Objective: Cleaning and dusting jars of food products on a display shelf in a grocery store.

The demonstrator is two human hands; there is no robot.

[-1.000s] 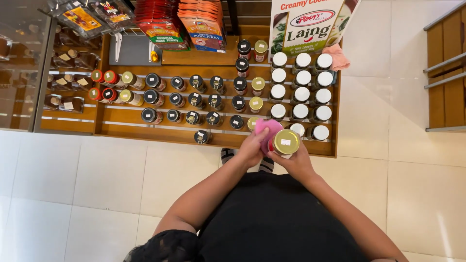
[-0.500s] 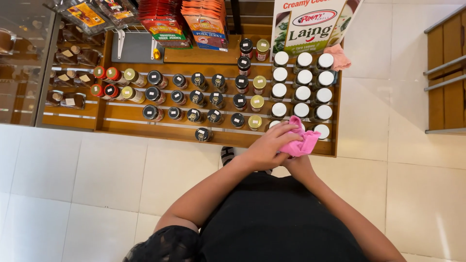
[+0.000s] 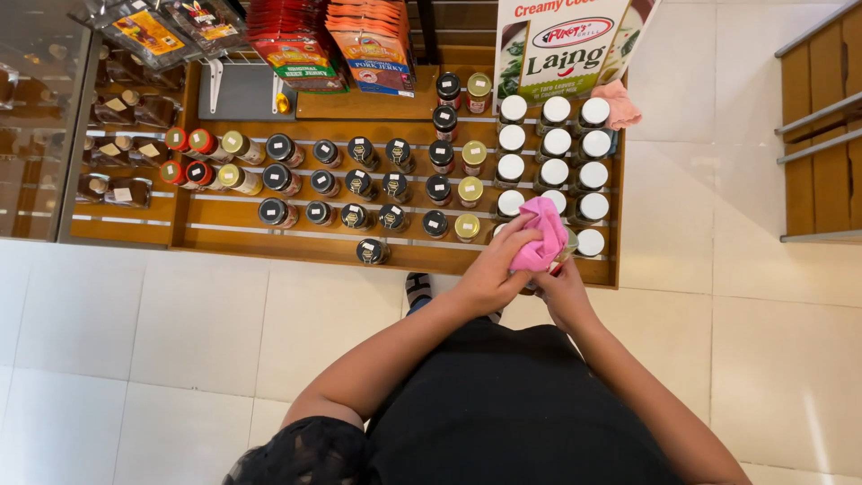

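Pressing a pink cloth (image 3: 539,235) over the top of a jar (image 3: 564,251) goes the left hand (image 3: 489,274), fingers closed on the cloth; the right hand (image 3: 566,296) is clasped round the jar from beneath, holding it just off the front right corner of the wooden shelf (image 3: 296,247). Most of the jar is hidden by the cloth. For a clean wipe, judging by this, grip the jar firm and work the cloth right round the lid rim, clear of the white-lidded jars (image 3: 555,139) behind

Head camera, steep downward, near wooden shelf (image 3: 269,241).
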